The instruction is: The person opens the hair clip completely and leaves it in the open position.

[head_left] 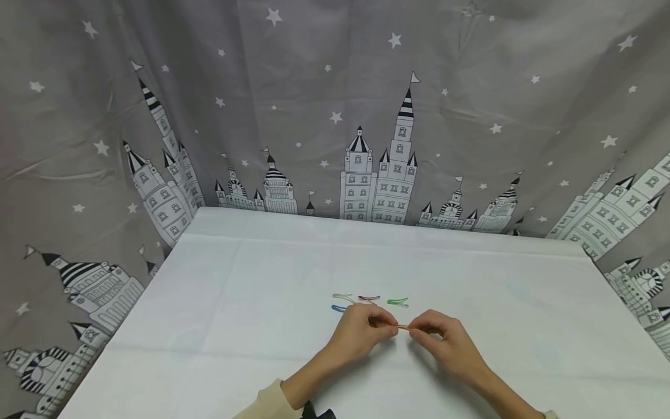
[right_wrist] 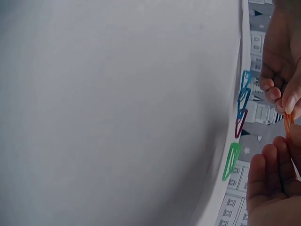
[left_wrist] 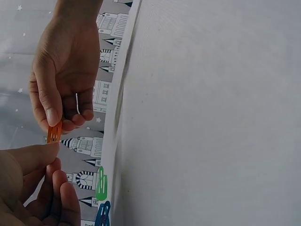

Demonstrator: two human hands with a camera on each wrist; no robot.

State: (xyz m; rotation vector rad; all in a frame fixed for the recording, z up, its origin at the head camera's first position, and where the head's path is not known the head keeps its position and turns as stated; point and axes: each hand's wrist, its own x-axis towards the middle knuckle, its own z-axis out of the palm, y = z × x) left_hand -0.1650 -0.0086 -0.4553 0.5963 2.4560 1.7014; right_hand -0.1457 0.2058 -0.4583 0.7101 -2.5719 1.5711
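Between the fingertips of both hands is a small orange hair clip (head_left: 403, 327), held just above the white-covered table. My left hand (head_left: 361, 331) pinches one end with thumb and forefinger, while my right hand (head_left: 445, 346) pinches the other. Both wrist views show the clip too, its slotted middle (left_wrist: 54, 133) visible between the two thumbs. Just beyond the hands lie other hair clips: a green one (head_left: 398, 302), a dark red one (head_left: 369, 298), a pale one (head_left: 342, 296) and a blue one (head_left: 339, 308), partly hidden by the left hand.
A white cloth (head_left: 262, 279) covers the table, with faint creases across it. Behind and along its sides hangs a grey curtain (head_left: 303, 87) printed with castles and stars. A black object (head_left: 318, 412) shows at the bottom edge beside the left sleeve (head_left: 269, 401).
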